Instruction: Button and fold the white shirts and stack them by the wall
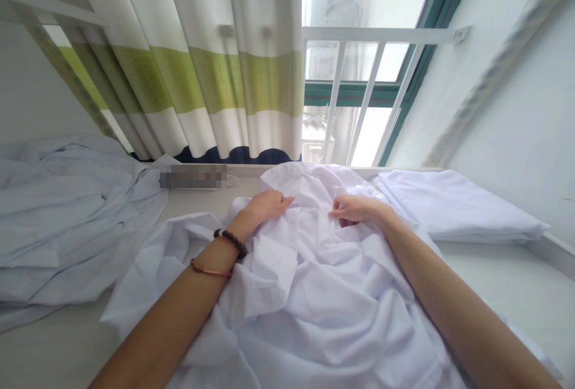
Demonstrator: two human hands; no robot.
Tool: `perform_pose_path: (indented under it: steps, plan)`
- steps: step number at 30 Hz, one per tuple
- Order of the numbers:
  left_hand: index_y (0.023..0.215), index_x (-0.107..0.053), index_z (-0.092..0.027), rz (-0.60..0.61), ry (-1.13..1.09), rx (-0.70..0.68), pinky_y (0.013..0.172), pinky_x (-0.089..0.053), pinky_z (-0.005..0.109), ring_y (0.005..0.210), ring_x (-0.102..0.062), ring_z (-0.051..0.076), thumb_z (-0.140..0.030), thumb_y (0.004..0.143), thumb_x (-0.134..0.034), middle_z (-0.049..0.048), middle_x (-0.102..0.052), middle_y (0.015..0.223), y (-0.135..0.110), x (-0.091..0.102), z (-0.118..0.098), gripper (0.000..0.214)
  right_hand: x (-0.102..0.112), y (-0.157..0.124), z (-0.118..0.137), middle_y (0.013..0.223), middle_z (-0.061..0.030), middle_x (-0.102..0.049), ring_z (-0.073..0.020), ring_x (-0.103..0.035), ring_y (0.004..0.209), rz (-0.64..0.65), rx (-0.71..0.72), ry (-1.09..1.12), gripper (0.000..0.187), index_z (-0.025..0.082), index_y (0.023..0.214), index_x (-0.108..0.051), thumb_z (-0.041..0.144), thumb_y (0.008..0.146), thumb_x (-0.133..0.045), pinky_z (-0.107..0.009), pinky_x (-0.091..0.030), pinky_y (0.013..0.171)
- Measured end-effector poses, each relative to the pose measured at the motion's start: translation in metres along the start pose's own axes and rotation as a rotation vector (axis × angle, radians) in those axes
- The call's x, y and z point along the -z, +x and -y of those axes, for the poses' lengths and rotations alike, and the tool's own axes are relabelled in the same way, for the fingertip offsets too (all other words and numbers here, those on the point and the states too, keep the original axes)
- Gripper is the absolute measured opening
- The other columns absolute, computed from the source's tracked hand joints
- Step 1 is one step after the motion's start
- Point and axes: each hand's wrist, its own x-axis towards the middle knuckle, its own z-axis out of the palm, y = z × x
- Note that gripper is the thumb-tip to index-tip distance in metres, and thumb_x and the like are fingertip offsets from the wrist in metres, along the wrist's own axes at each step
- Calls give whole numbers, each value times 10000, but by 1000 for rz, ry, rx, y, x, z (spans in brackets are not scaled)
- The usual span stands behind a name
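A crumpled white garment [314,293] lies spread over the white surface in front of me. My left hand [267,205], with a dark bead bracelet and a thin cord on its wrist, grips a fold of the garment near its top left. My right hand [354,209] pinches the cloth a little to the right, fingers curled into the fabric. Both forearms stretch over the garment.
A heap of pale blue-white cloth [67,215] lies at the left. A folded white stack [453,206] sits at the right by the wall. Behind stand a striped curtain [202,65], a white rail [381,35] and a window. A small blurred object [193,177] lies by the sill.
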Motion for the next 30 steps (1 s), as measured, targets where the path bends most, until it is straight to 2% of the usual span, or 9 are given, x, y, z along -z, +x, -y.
perform_pose_path:
  steps: [3, 9, 13, 15, 17, 23, 30]
  plan:
    - [832, -680, -163, -33, -19, 5, 747, -463, 325, 923, -647, 276, -528, 922, -293, 133, -706, 968, 3, -5, 3, 539, -4, 3, 3, 779, -36, -701, -149, -594, 668, -5, 37, -128, 206, 177, 859, -590, 375, 808, -560, -248, -395, 591]
    - [770, -661, -190, -115, -54, 9, 728, -463, 324, 901, -656, 282, -540, 898, -354, 105, -718, 909, 2, -10, 2, 483, -1, -3, 6, 861, -18, -682, -180, -586, 782, 69, 91, -184, 178, 206, 838, -626, 353, 739, -602, -257, -387, 630]
    - [977, -611, -187, -238, -97, 69, 768, -465, 322, 933, -649, 265, -542, 925, -319, 104, -704, 971, 4, -15, 4, 462, -3, -4, 7, 803, -5, -660, -183, -578, 765, 109, 102, -193, 105, 204, 711, -621, 299, 699, -579, -258, -369, 597]
    - [1084, -550, -168, -318, -152, 135, 781, -467, 330, 944, -645, 272, -549, 911, -372, 122, -692, 1003, 7, -17, 7, 455, -4, -2, 7, 762, -3, -649, -182, -576, 747, 122, 117, -186, 102, 199, 655, -606, 290, 684, -572, -258, -369, 593]
    - [1113, -518, -150, -363, -221, 209, 795, -465, 338, 956, -642, 285, -573, 881, -428, 143, -683, 1015, 11, -18, 11, 491, -5, 0, 5, 747, -2, -646, -181, -577, 739, 130, 127, -180, 107, 197, 640, -601, 294, 674, -574, -258, -376, 605]
    - [1093, -523, -158, -272, -287, 329, 832, -445, 369, 1042, -607, 319, -760, 788, -369, 167, -649, 1103, 16, -16, 18, 692, -4, -1, 7, 784, -5, -655, -179, -570, 743, 157, 133, -201, 124, 195, 685, -626, 301, 681, -561, -253, -378, 597]
    - [960, -553, -191, -219, -253, 253, 815, -436, 400, 976, -618, 341, -640, 749, -551, 127, -672, 1026, 14, -17, 15, 496, -1, -3, 11, 832, -11, -672, -185, -585, 788, 178, 135, -220, 150, 187, 742, -659, 300, 698, -570, -244, -391, 616]
